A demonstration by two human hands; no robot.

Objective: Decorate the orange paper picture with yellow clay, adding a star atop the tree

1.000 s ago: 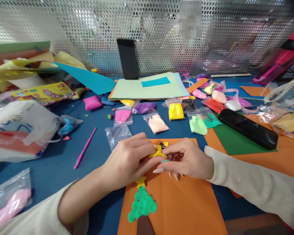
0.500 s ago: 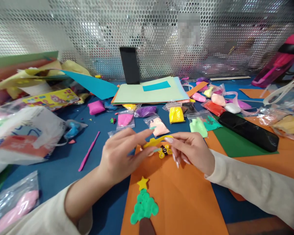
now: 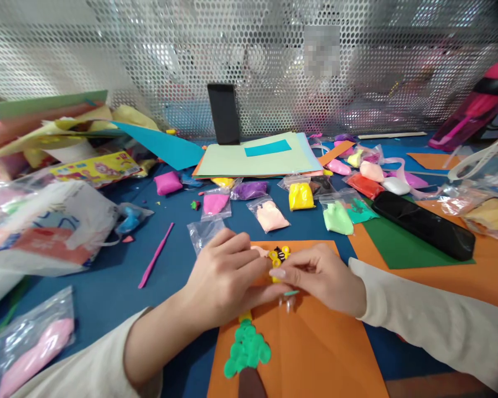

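My left hand (image 3: 226,276) and my right hand (image 3: 326,279) meet over the upper part of an orange sheet (image 3: 311,354). Both have their fingers closed together, and the yellow clay between them is mostly hidden by the fingers. Just behind the fingertips, a small yellow and black clay figure (image 3: 280,254) lies on the sheet. Below my left hand is a green clay tree (image 3: 248,349) with a brown trunk; its yellow top is partly covered by that hand.
Behind the hands lie bags of peach (image 3: 269,214), yellow (image 3: 301,196) and light green clay (image 3: 338,216). A pink tool (image 3: 156,255) is at left, a black case (image 3: 424,225) at right. A phone (image 3: 224,114) stands before the mesh panel (image 3: 269,66).
Both hands have come closer together and lower toward the orange sheet. The yellow strip that was stretched between them is now mostly hidden. The view has shifted slightly.
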